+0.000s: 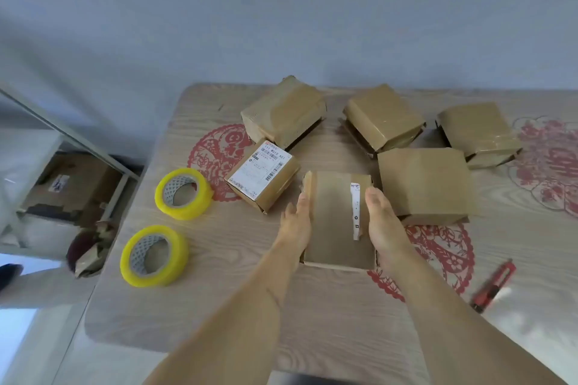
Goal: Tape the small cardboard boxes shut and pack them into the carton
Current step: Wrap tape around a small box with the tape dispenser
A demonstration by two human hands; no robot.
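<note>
A small cardboard box (334,219) with a white label strip lies at the table's middle. My left hand (297,222) presses flat against its left side and my right hand (383,225) against its right side, fingers straight. Several other small boxes surround it: one with a white shipping label (261,175) to the left, a plain one (425,186) to the right, and three taped ones at the back (283,112), (383,117), (477,131). Two yellow tape rolls (183,194), (154,256) lie at the left.
A red utility knife (494,286) lies near the table's right front. The wooden table (219,306) carries red paper-cut patterns. On the floor at the left, under a metal frame, stands a larger carton (75,187), with a bag of scraps (90,250) beside it.
</note>
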